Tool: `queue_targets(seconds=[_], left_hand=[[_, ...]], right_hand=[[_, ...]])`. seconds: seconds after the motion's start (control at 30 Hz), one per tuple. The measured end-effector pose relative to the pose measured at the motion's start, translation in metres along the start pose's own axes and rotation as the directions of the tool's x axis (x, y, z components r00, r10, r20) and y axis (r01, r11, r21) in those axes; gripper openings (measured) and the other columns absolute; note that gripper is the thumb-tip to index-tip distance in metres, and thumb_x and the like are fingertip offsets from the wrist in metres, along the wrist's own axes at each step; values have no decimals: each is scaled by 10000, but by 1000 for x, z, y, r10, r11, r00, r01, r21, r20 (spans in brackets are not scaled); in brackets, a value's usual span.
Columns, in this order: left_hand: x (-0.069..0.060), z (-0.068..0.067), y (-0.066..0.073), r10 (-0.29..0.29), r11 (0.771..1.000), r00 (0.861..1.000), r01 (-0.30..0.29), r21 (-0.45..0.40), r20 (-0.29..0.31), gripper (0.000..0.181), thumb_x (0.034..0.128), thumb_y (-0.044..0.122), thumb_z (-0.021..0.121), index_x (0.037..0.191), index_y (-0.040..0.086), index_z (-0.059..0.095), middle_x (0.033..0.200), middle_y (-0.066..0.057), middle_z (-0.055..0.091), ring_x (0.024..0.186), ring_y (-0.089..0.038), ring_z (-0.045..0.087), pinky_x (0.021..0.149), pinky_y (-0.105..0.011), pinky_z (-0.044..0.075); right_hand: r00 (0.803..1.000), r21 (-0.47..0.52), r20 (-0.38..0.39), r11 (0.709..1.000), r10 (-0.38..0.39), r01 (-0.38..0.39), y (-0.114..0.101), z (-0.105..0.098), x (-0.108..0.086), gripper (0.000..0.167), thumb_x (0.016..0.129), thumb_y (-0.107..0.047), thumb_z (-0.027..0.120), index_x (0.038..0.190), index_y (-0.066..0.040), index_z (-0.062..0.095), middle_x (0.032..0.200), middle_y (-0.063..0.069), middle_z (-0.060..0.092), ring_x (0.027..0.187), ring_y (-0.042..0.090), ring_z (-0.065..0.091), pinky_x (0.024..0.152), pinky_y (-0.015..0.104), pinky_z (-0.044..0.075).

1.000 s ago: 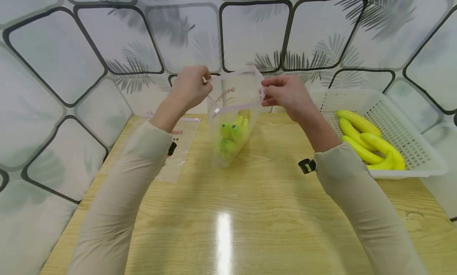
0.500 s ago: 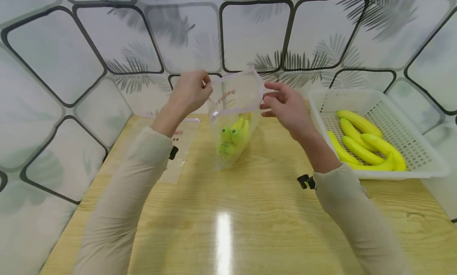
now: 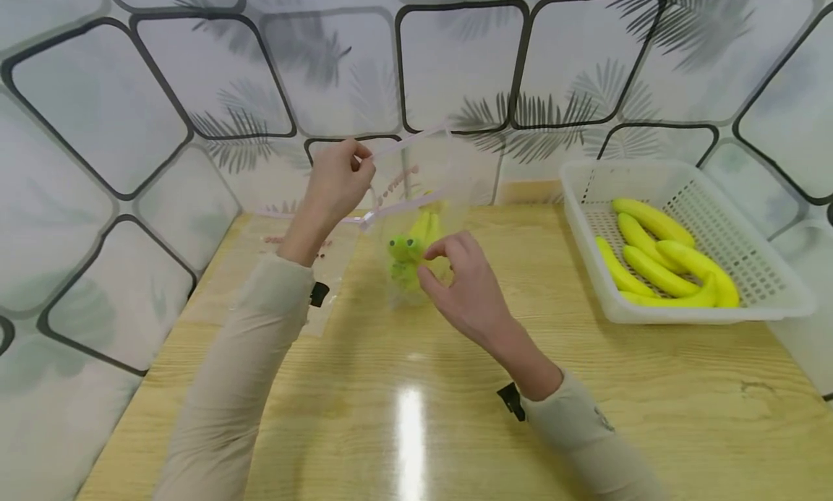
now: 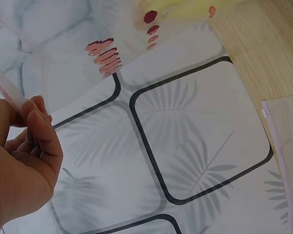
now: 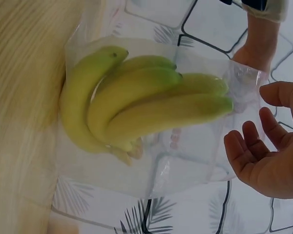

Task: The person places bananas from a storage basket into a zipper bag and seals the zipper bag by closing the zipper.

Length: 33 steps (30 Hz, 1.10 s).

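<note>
The bag (image 3: pixel 406 204) could tip over. Only the left hand (image 3: pixel 341 180) holds it, pinching one side of the top, and the bananas (image 5: pixel 132 90) inside look bunched and bulky. If that pinch slips, the thin top could fold down and the mouth could close up. The right hand (image 3: pixel 463 288) is in front of the bag, its fingers loosely bent and holding nothing. I can't tell if they touch the bag. A bump from them could push the bag over or make a crease. A hard tug on one side might stretch the zip strip or make the bag lean.

The bag is near the back of the table (image 3: pixel 358 421), in the middle, just beside a flat bag (image 3: pixel 335 270) and well apart from the basket (image 3: pixel 716 315). It is see-through and a bit cloudy, with a pale purple strip at its open mouth and small red marks on its side. The bananas in it are fat, curved and yellow, with green ends and little dark tips.
</note>
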<state>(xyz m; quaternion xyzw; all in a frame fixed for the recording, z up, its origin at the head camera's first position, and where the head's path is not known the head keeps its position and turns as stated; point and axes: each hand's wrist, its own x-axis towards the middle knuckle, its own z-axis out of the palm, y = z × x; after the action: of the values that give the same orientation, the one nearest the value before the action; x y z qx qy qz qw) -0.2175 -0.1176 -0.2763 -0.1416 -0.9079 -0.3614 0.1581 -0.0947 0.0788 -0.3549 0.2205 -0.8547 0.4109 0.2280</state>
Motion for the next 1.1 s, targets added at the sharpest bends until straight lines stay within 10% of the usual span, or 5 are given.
queue_targets(seconds=[0.27,0.6,0.87,1.1], left_hand=[[0,6,2,7,991,998,-14,-130,-55,221,972,113,509,1087,6,665,730,-102,647,549,-182,612,502,-226,474],[-3,12,6,-4,974,999,-5,-225,-39,243,955,72,499,1119,-22,652,662,-73,608,541,-234,629,494,-221,499],[-4,11,6,-32,962,999,31,-269,2,275,961,72,473,1177,24,635,684,-83,617,635,-322,652,493,-245,485],[-5,13,1,-51,956,998,59,-286,37,255,985,147,494,1192,63,618,699,-125,638,616,-281,619,466,-266,447]], right_hand=[[990,-206,-74,973,-123,106,-6,29,1,138,882,-186,742,854,-84,654,774,39,636,655,156,587,501,263,475],[927,-505,-222,849,-301,155,-2,62,24,349,807,-373,818,715,-108,611,544,-14,551,402,95,425,352,214,277],[915,-423,-286,894,-286,147,9,48,18,90,800,-92,705,745,-66,640,619,33,579,480,164,483,356,261,375],[929,-162,-289,968,-233,193,29,31,5,101,821,-11,661,756,-32,586,899,143,562,860,320,548,700,393,517]])
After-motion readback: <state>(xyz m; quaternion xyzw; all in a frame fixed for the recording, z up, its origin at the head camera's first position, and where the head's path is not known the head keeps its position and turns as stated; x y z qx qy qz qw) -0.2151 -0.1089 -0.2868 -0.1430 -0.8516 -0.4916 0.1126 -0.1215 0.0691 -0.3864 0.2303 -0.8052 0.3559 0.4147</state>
